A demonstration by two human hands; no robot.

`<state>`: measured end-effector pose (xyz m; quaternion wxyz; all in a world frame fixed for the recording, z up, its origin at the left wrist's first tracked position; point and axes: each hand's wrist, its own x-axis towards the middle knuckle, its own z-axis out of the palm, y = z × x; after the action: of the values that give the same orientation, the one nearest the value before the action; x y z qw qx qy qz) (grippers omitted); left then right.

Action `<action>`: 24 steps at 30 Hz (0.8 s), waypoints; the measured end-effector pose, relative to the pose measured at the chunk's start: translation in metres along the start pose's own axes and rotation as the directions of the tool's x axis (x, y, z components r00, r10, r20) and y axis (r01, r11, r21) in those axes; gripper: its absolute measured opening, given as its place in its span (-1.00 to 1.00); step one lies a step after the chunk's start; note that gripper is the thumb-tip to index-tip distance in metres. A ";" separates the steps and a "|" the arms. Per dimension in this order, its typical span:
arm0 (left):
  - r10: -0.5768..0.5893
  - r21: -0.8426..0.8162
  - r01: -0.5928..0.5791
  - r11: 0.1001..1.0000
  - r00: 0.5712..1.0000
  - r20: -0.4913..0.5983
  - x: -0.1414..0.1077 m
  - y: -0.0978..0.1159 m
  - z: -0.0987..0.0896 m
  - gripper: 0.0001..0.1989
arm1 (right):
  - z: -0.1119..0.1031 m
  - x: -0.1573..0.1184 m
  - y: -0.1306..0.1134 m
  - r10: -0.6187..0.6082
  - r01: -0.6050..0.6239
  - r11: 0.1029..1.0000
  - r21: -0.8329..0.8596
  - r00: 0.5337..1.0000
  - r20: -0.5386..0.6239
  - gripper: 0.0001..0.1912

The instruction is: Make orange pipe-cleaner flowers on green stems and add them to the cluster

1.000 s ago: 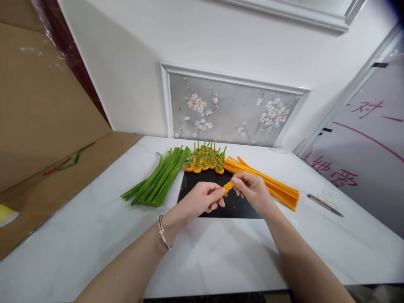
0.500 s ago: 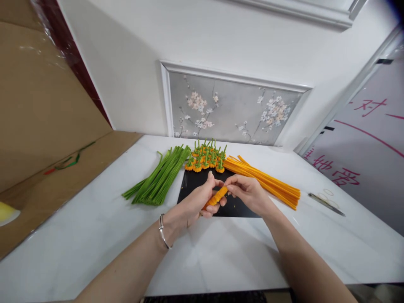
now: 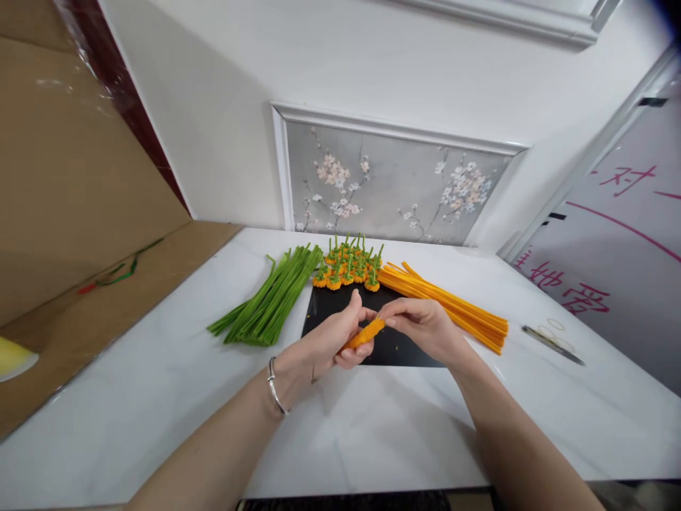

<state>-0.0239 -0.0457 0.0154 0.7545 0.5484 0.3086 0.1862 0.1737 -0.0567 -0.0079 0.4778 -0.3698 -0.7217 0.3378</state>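
Note:
My left hand [image 3: 348, 330] is closed around a coiled orange pipe cleaner [image 3: 367, 333], its thumb pointing up. At the coil's far end, the fingertips of my right hand [image 3: 420, 323] are pinched on its tip. Both hands are above a black mat [image 3: 324, 306]. Behind them on the mat stand several small orange pumpkins [image 3: 348, 270] made of pipe cleaners, with green stems upright. A bundle of green pipe cleaners [image 3: 269, 301] lies to the left, and a bundle of orange pipe cleaners [image 3: 452, 305] to the right.
On the white marbled table [image 3: 340, 433], tweezers [image 3: 553, 345] and thin rubber bands [image 3: 556, 326] lie at the right. A white wall panel [image 3: 223, 142] rises behind. Cardboard [image 3: 79, 177] borders the left side, and a whiteboard with red writing [image 3: 628, 213] stands at the right.
My left fingers have curled in closer around the orange coil, and the coil has turned slightly. My right hand has shifted a little at its tip.

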 end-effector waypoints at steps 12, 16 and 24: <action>0.059 0.015 -0.058 0.998 0.993 -0.103 0.004 -0.004 0.001 -0.67 | 0.000 0.002 -0.006 0.060 -0.061 0.998 0.017 0.998 0.015 -0.87; 0.048 -0.011 -0.051 0.999 0.984 -0.174 0.006 -0.004 -0.001 -0.65 | -0.003 0.002 -0.004 0.046 -0.047 0.998 -0.033 0.998 -0.044 -0.89; 0.175 0.076 -0.165 0.983 0.973 -0.153 0.007 -0.002 -0.006 -0.67 | -0.007 0.003 -0.003 -0.002 -0.007 0.995 -0.096 0.996 -0.092 -0.89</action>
<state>-0.0228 -0.0373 0.0099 0.6913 0.5796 0.3252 0.2834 0.1791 -0.0548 -0.0019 0.4918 -0.4084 -0.7139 0.2858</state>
